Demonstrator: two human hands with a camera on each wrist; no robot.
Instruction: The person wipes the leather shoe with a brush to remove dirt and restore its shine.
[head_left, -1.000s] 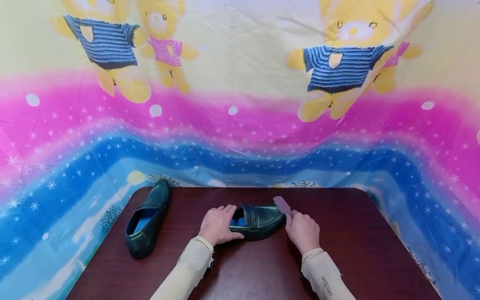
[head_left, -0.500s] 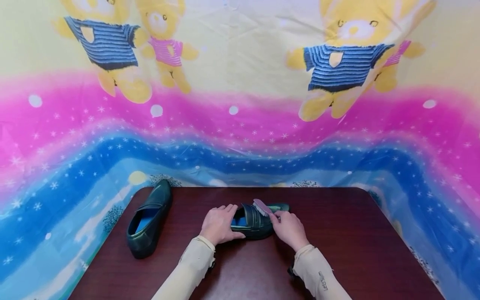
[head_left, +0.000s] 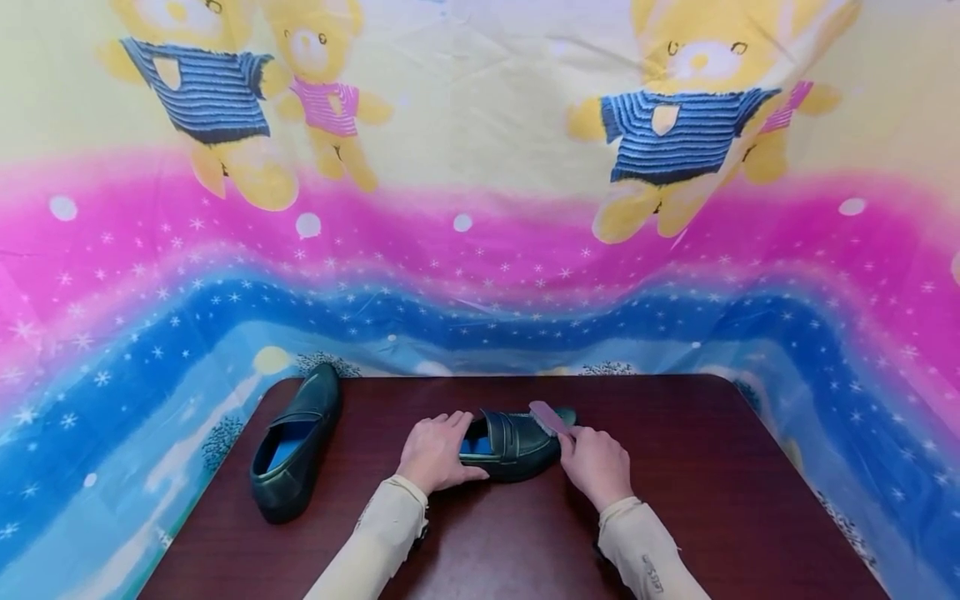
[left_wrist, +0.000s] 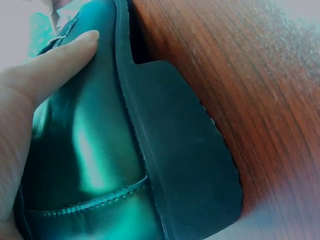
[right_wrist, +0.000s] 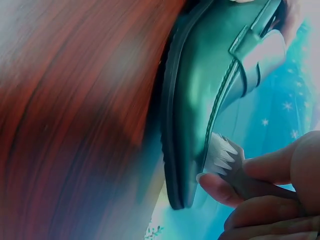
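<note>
A dark green penny loafer (head_left: 517, 450) lies sole-down on the table in the head view, toe to the right. My left hand (head_left: 433, 454) grips it by the heel end. In the left wrist view the thumb presses its side (left_wrist: 90, 145) above the thick heel block. My right hand (head_left: 598, 468) holds a small pinkish brush (head_left: 549, 417) by the handle over the toe. White bristles (right_wrist: 220, 152) meet the top of the toe in the right wrist view. The right palm is out of sight.
The matching loafer (head_left: 291, 454) stands at the table's left side, toe pointing away, with a blue insole. A dark reddish-brown wooden table (head_left: 495, 542) carries everything. A bear-print cloth (head_left: 465, 258) hangs behind it and around both sides.
My right hand swept the brush left from the toe tip toward the strap, then back right onto the toe. The left hand and the loafer it holds have stayed in place.
</note>
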